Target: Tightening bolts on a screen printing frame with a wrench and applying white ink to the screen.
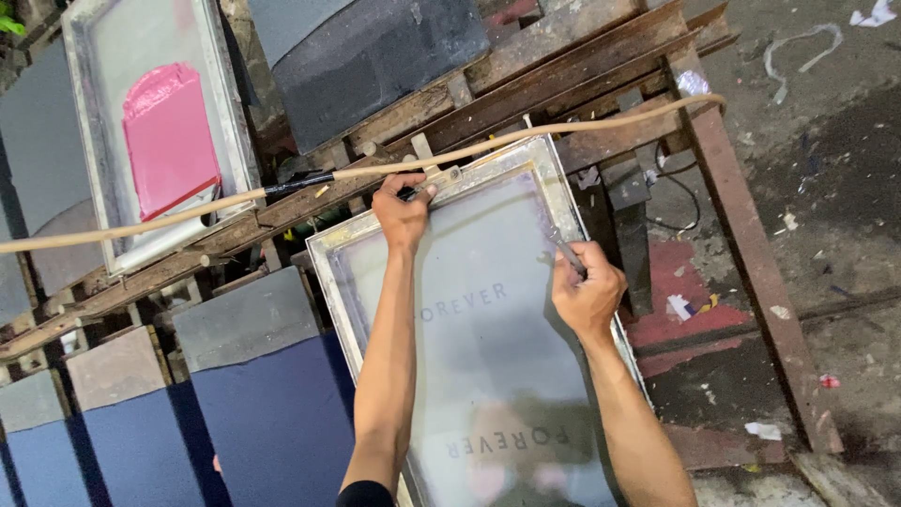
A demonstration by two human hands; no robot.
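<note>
My left hand (402, 211) grips the screen frame (324, 258) top rail, my right hand (587, 291) clenches a small tool (567, 252); a slip could gouge the mesh (488, 357).

A screen-printing workshop is shown. Mesh printing frames (488, 310) are set over cloth-covered pallets (272, 404) on a rusty iron rack (741, 235).

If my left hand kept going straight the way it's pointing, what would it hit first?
Most likely the tan hose, which crosses just beyond the left hand where it grips the screen frame's top edge. Behind that lies the rusty wooden rack; depth is hard to judge.
</note>
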